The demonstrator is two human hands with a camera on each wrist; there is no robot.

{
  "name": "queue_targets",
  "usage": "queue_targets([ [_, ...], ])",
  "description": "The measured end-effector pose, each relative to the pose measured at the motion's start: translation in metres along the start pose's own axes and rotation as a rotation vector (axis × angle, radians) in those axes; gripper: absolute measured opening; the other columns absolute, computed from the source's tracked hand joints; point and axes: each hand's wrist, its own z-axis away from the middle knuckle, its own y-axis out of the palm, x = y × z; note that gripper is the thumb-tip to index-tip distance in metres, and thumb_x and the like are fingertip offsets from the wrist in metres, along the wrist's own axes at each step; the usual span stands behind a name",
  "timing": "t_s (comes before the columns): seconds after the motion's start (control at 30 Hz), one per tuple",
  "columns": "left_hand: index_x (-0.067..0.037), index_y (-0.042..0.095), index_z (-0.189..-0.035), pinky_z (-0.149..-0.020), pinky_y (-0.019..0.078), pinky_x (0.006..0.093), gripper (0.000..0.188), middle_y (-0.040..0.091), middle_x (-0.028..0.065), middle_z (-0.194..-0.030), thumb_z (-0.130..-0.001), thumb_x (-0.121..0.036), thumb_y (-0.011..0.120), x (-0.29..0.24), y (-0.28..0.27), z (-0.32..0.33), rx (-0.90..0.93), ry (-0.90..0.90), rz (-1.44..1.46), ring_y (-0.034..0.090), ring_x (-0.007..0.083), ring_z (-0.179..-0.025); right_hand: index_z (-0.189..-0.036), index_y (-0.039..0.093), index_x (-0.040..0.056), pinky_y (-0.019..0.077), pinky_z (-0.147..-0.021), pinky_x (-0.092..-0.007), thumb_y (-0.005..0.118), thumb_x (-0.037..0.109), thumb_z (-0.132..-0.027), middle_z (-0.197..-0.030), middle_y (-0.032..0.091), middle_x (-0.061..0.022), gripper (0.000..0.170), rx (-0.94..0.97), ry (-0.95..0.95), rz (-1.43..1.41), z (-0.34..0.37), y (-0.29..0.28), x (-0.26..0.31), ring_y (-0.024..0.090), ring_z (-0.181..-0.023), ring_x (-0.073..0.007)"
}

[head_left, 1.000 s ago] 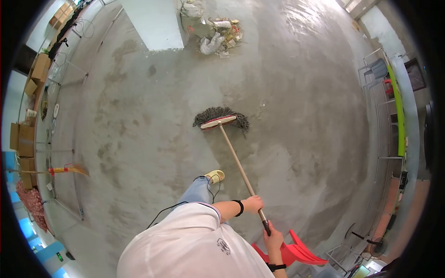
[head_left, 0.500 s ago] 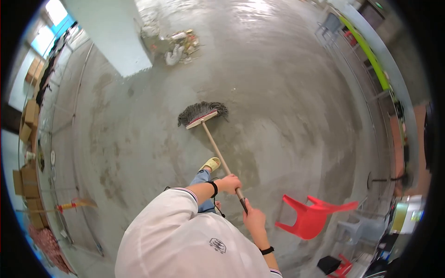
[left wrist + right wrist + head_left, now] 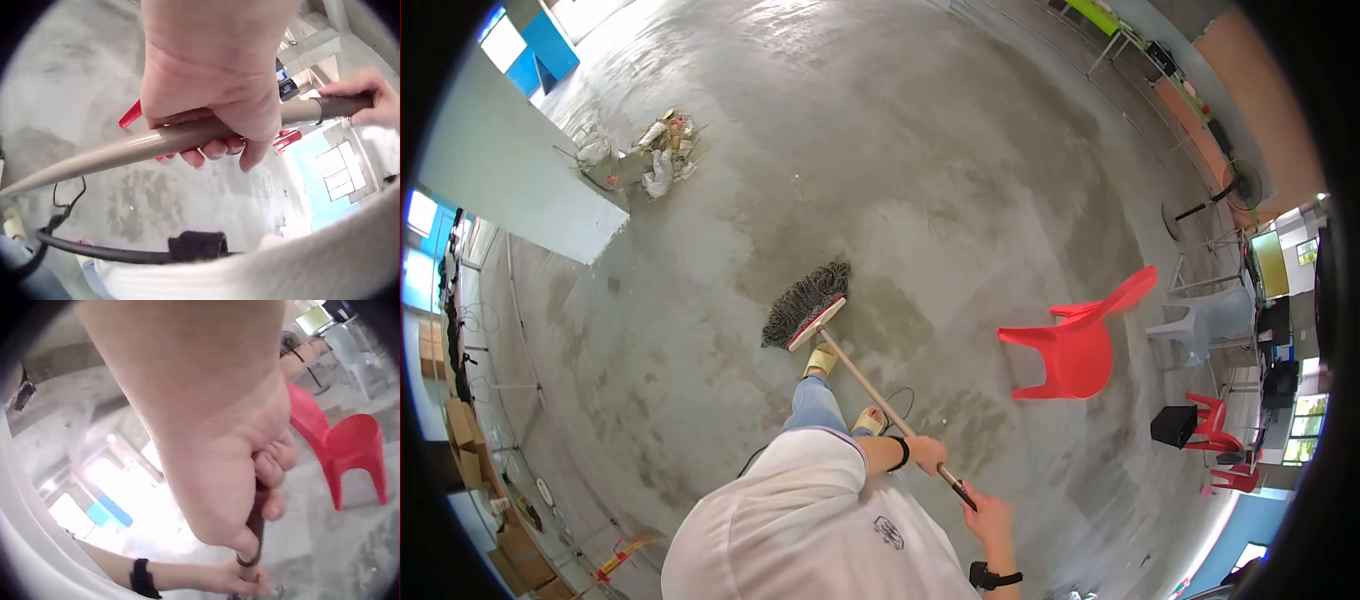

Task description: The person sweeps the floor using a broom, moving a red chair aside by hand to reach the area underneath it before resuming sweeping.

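Observation:
A mop with a dark grey string head lies on the concrete floor ahead of the person's feet, its pale wooden bar facing the body. Its handle slants back to both hands. The left hand grips the shaft partway up; in the left wrist view the left hand has thumb and fingers wrapped round the tan shaft. Around the dark end grip curls the right hand, and in the right wrist view the right hand hides most of that grip.
A red chair stands right of the mop, with a grey chair beyond it. A rubbish pile lies by a white pillar at upper left. Frames and cardboard boxes line the left side; a fan stands right.
The mop head has swung left and back to near the front foot, its bar now steeply slanted. The view has turned right, bringing the red chair fully into sight. Both hands still grip the handle.

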Motion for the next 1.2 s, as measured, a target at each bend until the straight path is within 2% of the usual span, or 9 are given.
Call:
queue_targets([
  [0.13,-0.008,0.069,-0.082,-0.072,0.0505,0.0427,0.020,0.068,0.0125,-0.081,-0.070,-0.022,0.063,0.023,0.035,-0.009,-0.099,-0.122,-0.067,0.066,0.0305,-0.083,-0.122,0.058,0.0292,0.0441,-0.050,-0.0437,0.068,0.032,-0.075,-0.063,0.058,-0.0115,0.049,0.021,-0.081,0.002,-0.016,0.036,-0.006,0.057,-0.057,-0.0326],
  [0.27,-0.009,0.069,-0.077,-0.073,0.0499,0.0421,0.018,0.068,0.0115,-0.078,-0.067,-0.023,0.065,0.076,-0.021,0.018,-0.231,-0.217,-0.002,0.066,0.0290,-0.083,-0.124,0.057,0.0274,0.0439,-0.049,-0.0440,0.068,0.031,-0.076,-0.061,0.056,-0.0120,0.050,-0.026,-0.174,-0.128,-0.089,0.039,0.005,0.056,-0.055,-0.0326],
  [0.43,-0.010,0.070,-0.074,-0.076,0.0485,0.0406,0.018,0.067,0.0102,-0.076,-0.063,-0.025,0.067,0.153,-0.068,0.068,-0.338,-0.293,0.029,0.066,0.0291,-0.079,-0.130,0.052,0.0241,0.0453,-0.049,-0.0436,0.065,0.027,-0.079,-0.061,0.055,-0.0126,0.052,0.006,-0.332,0.040,-0.180,0.005,0.085,0.057,-0.055,-0.0323],
  [0.6,-0.012,0.067,-0.071,-0.077,0.0470,0.0415,0.012,0.063,0.0113,-0.074,-0.065,-0.022,0.067,0.257,-0.119,0.190,-0.461,-0.439,0.054,0.061,0.0332,-0.084,-0.130,0.051,0.0225,0.0457,-0.049,-0.0434,0.064,0.027,-0.080,-0.063,0.056,-0.0101,0.051,0.026,-0.399,-0.013,-0.281,-0.001,0.230,0.058,-0.055,-0.0316],
  [0.67,-0.011,0.066,-0.076,-0.082,0.0470,0.0425,0.013,0.062,0.0131,-0.085,-0.066,-0.018,0.067,0.312,-0.124,0.229,-0.716,-0.457,0.069,0.057,0.0349,-0.092,-0.130,0.050,0.0213,0.0462,-0.049,-0.0438,0.063,0.026,-0.080,-0.062,0.056,-0.0096,0.052,-0.004,-0.454,-0.029,-0.326,0.002,0.288,0.058,-0.055,-0.0317],
  [0.8,-0.010,0.059,-0.097,-0.088,0.0459,0.0448,0.029,0.055,0.0176,-0.121,-0.069,-0.010,0.064,0.396,-0.121,0.288,-0.993,-0.928,-0.040,0.055,0.0360,-0.105,-0.130,0.049,0.0196,0.0497,-0.054,-0.0442,0.061,0.026,-0.081,-0.069,0.064,-0.0141,0.050,0.074,-0.471,0.119,-0.398,0.021,0.412,0.064,-0.064,-0.0327],
  [0.9,-0.010,0.053,-0.107,-0.098,0.0407,0.0430,0.039,0.045,0.0190,-0.134,-0.070,-0.007,0.064,0.405,-0.147,0.341,-1.206,-0.957,0.037,0.045,0.0367,-0.121,-0.130,0.049,0.0196,0.0508,-0.057,-0.0443,0.061,0.027,-0.082,-0.071,0.065,-0.0140,0.050,0.030,-0.539,0.108,-0.439,0.006,0.479,0.065,-0.066,-0.0328],
  [1.0,-0.011,0.052,-0.109,-0.104,0.0363,0.0408,0.038,0.040,0.0184,-0.138,-0.073,-0.004,0.062,0.384,-0.168,0.369,-1.231,-0.930,0.205,0.036,0.0357,-0.130,-0.132,0.047,0.0183,0.0515,-0.059,-0.0439,0.060,0.028,-0.083,-0.072,0.065,-0.0132,0.051,0.053,-0.556,0.139,-0.438,-0.024,0.500,0.065,-0.067,-0.0320],
  [1.2,-0.016,0.053,-0.110,-0.109,0.0267,0.0475,0.046,0.032,0.0208,-0.141,-0.067,-0.017,0.071,0.339,-0.139,0.314,-1.278,-0.619,0.251,0.022,0.0452,-0.134,-0.137,0.038,0.0143,0.0521,-0.062,-0.0437,0.056,0.030,-0.085,-0.076,0.066,-0.0144,0.057,0.093,-0.561,0.361,-0.380,-0.055,0.427,0.067,-0.069,-0.0313],
])
